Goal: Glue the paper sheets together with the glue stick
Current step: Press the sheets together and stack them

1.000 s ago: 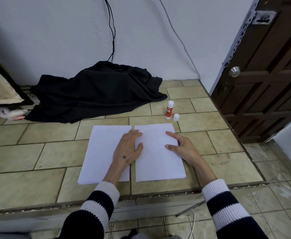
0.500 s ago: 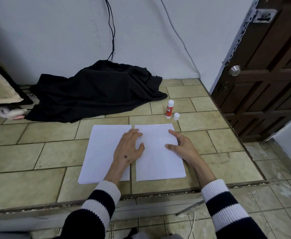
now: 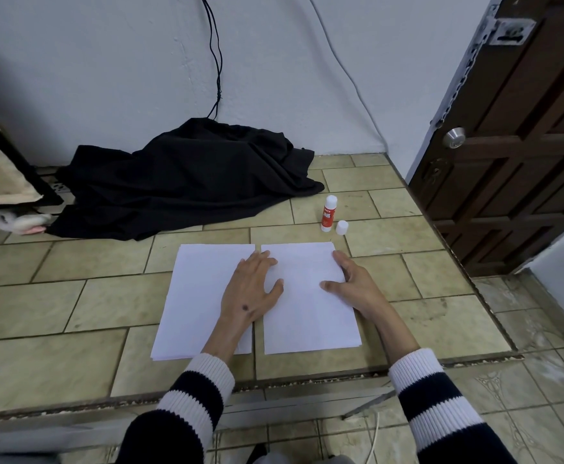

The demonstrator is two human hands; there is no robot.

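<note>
Where the raised platform of beige ceramic tiles meets its front edge, two white rectangular paper sheets lie flat side by side, long edges nearly touching with a thin strip of tile between them. The left paper sheet and the right paper sheet are both plain and smooth, and thin layered edges at their near corners hint that each may be more than one sheet, though I cannot tell for sure.

A person leans over them in striped black-and-white knitted sleeves. The left hand lies flat across the gap, palm down, fingers straight, its thumb on the right sheet. The right hand rests on the right edge of the right sheet, fingers and thumb stretched out. Neither hand grips anything, and they sit apart with bare paper between them.

One small glue stick, a white tube with a red label, stands upright beyond the right sheet's far corner, uncapped. Its single white cap stands just beside it on the tile.

Farther back, one crumpled black cloth lies heaped against the pale wall. A dark brown wooden door with a round metal knob stands on the right.
</note>
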